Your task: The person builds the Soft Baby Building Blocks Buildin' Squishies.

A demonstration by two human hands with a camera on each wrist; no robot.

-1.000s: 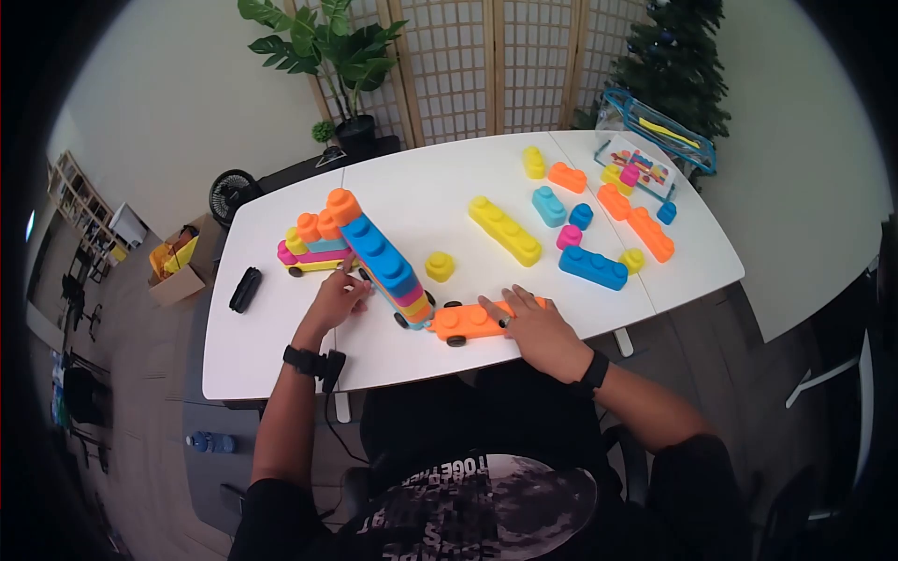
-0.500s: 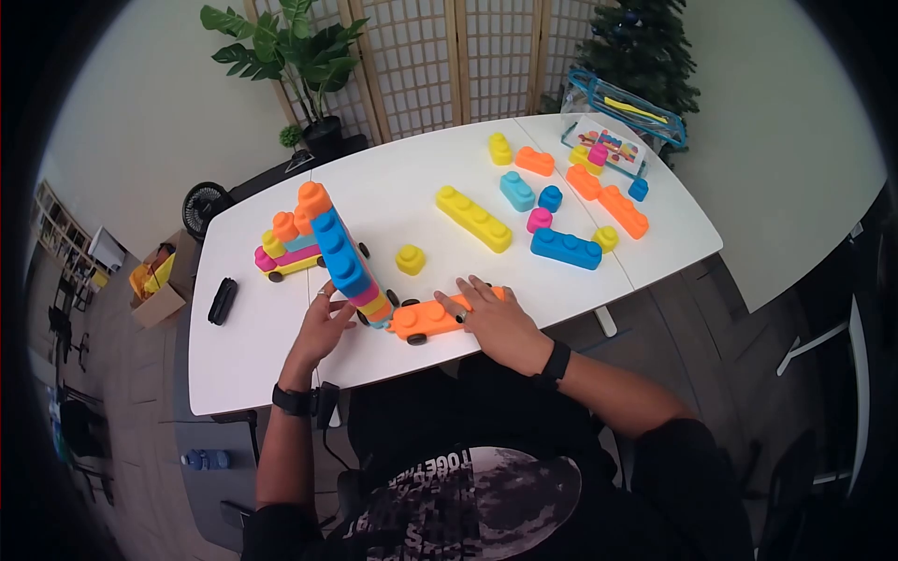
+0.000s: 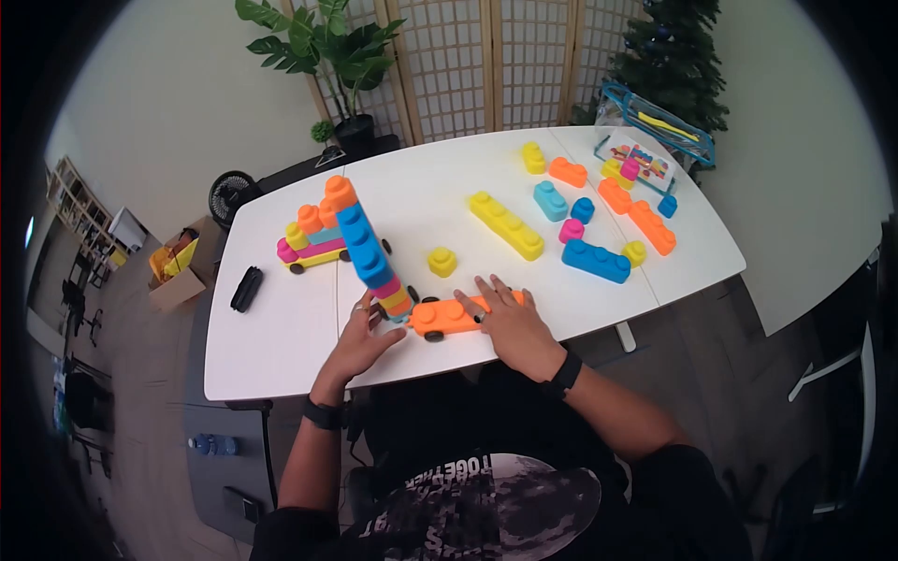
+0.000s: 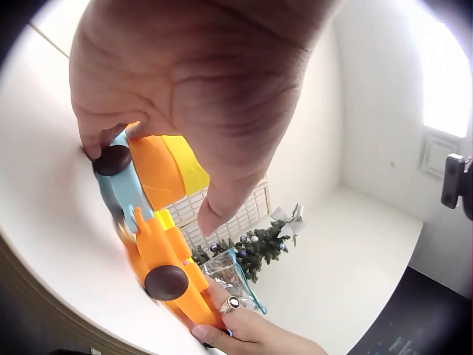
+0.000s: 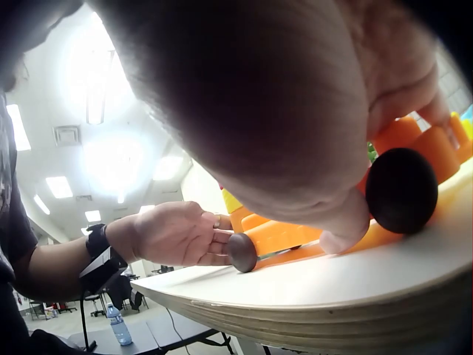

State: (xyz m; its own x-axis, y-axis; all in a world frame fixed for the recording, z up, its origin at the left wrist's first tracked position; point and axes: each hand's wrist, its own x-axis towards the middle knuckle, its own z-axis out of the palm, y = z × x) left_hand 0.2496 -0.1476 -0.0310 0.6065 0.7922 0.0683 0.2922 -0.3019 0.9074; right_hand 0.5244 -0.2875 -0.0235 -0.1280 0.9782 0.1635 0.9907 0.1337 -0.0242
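Observation:
My right hand grips an orange wheeled block base, fingers across its top and thumb along its near side. Joined to its left end is a light blue wheeled base, which carries a tall leaning stack of blocks in orange, yellow, pink and blue. At that stack's foot my left hand is spread, fingertips at the dark wheel and thumb held apart. Behind the stack stands a yellow wheeled base bearing pink, yellow, light blue and orange blocks.
A small yellow block and a long yellow block lie beyond my right hand. Several loose blocks, among them a long blue one, spread to the right. A black case lies left; a clear bag stands at the back right.
My left hand has moved right and toward me, from beside the rear base to the foot of the tall stack. The stack and orange base have shifted slightly; the right hand stays on the orange base.

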